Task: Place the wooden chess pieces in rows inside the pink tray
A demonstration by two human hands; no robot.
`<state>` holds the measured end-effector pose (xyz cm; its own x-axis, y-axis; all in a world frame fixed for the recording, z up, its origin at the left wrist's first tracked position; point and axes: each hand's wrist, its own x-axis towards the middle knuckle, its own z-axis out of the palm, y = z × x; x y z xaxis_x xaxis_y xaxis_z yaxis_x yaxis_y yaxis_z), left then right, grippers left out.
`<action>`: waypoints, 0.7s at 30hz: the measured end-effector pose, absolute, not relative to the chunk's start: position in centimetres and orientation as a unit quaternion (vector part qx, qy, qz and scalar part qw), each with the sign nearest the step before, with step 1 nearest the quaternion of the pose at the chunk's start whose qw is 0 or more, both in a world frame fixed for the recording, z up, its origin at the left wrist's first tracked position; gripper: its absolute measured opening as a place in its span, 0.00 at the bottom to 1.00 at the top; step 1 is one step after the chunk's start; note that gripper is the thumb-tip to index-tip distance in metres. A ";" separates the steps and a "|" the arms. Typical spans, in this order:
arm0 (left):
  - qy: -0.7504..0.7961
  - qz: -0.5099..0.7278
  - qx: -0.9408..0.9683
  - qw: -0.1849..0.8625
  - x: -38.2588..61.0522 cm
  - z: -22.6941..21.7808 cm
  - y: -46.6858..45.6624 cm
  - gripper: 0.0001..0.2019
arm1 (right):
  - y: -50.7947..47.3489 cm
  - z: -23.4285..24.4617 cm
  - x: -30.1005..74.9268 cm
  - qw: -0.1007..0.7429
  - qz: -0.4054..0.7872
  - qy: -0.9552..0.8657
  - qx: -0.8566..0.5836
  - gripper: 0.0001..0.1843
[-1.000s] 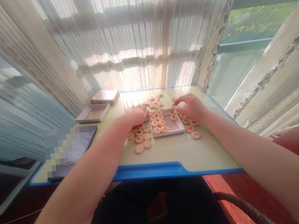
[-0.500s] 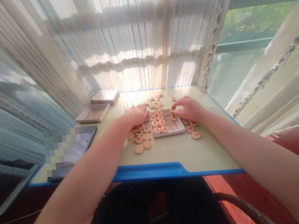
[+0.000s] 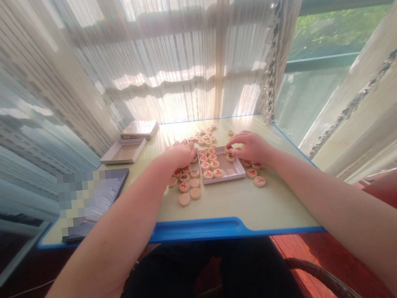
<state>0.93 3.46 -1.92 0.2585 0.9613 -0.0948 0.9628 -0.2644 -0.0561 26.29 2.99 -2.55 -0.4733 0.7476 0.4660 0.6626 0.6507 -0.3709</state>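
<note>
A shallow white tray sits mid-table, its left half filled with round wooden chess pieces marked in red. My right hand reaches over the tray's far right corner, fingers pinched on a piece inside it. My left hand rests curled at the tray's left edge, over loose pieces lying beside it; what its fingers hold is hidden. More pieces are scattered behind the tray, and a few pieces lie to its right.
The yellow table has a blue rim. An open flat box and its patterned lid lie at the back left. A dark tablet sits at the front left. Sheer curtains hang close behind and to the right.
My right hand has moved left from the loose pieces beside the tray to its far right corner, bringing a piece down into it. The left hand has barely shifted.
</note>
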 end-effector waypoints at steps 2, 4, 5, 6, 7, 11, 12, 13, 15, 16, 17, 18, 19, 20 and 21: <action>0.603 -0.055 0.796 0.006 0.9 -2.0 3.5 0.21 | 3.0 -2.5 26.3 0.307 0.072 -0.854 -0.414 0.09; 0.603 -0.054 0.796 0.008 0.9 -2.0 3.5 0.21 | 3.0 -2.5 26.3 0.305 0.078 -0.856 -0.410 0.09; 0.605 -0.054 0.794 0.010 1.0 -1.9 3.4 0.22 | 3.0 -2.5 26.3 0.304 0.082 -0.857 -0.407 0.10; 0.607 -0.054 0.793 0.011 1.0 -1.9 3.4 0.22 | 3.0 -2.6 26.3 0.304 0.086 -0.858 -0.406 0.10; 0.610 -0.055 0.790 0.012 1.1 -1.8 3.3 0.22 | 3.0 -2.6 26.3 0.303 0.088 -0.858 -0.405 0.11; 0.613 -0.062 0.787 0.015 1.3 -1.5 3.1 0.22 | 2.9 -2.6 26.2 0.304 0.087 -0.857 -0.408 0.10; 0.615 -0.061 0.786 0.016 1.3 -1.5 3.1 0.22 | 2.8 -2.5 26.2 0.303 0.085 -0.856 -0.410 0.09; 0.616 -0.061 0.785 0.017 1.3 -1.4 3.0 0.22 | 2.7 -2.5 26.1 0.302 0.084 -0.854 -0.414 0.09; 0.615 -0.059 0.786 0.018 1.3 -1.4 3.0 0.22 | 2.6 -2.4 26.1 0.299 0.083 -0.851 -0.425 0.09; 0.616 -0.060 0.785 0.018 1.3 -1.4 3.0 0.22 | 2.6 -2.4 26.1 0.297 0.082 -0.849 -0.428 0.09; 0.615 -0.061 0.786 0.018 1.3 -1.4 3.0 0.22 | 2.6 -2.4 26.1 0.296 0.082 -0.849 -0.430 0.08; 0.613 -0.062 0.787 0.017 1.3 -1.4 3.1 0.22 | 2.6 -2.4 26.1 0.295 0.082 -0.849 -0.431 0.08; 0.612 -0.063 0.788 0.015 1.3 -1.5 3.1 0.21 | 2.6 -2.4 26.1 0.295 0.082 -0.849 -0.431 0.08; 0.610 -0.063 0.790 0.014 1.2 -1.5 3.2 0.21 | 2.7 -2.5 26.1 0.294 0.083 -0.850 -0.429 0.08; 0.609 -0.064 0.791 0.013 1.2 -1.6 3.2 0.21 | 2.7 -2.5 26.1 0.294 0.084 -0.851 -0.426 0.08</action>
<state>1.18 3.22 -1.58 0.2508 0.9611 -0.1158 0.9643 -0.2586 -0.0575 26.14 2.75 -2.49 -0.4634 0.7754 0.4291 0.6764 0.6223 -0.3940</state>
